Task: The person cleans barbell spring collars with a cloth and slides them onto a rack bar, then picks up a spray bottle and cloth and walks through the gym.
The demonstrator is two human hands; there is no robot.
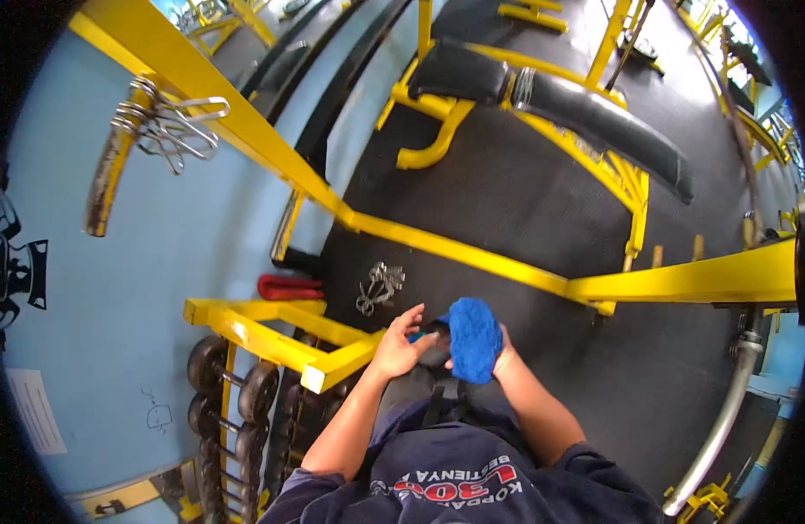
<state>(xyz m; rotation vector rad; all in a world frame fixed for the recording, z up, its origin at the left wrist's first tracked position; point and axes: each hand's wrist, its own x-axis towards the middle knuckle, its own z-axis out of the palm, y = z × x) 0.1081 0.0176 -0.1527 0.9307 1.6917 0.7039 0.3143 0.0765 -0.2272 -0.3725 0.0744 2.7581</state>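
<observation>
Flooring [437, 196], black and matte, spreads ahead of the person I am watching, and a yellow rack frame [464, 252] crosses it from 11 to nearly 3 o'clock of their hands. Beyond, between 12 and 2, stands a black-padded weight bench [605, 115]. Dumbbells [259, 393] are stacked on a rack from 8 to 9 o'clock. The right hand [507, 355] grasps a fuzzy blue cloth [475, 341], which sits up in front of the person's waist. Just beside it, the left hand [400, 347] has its thumb and fingers parted near a small, dark, half-hidden object; I cannot tell whether it grips that. Metal spring clips [383, 286] lie on the floor at 10 o'clock.
</observation>
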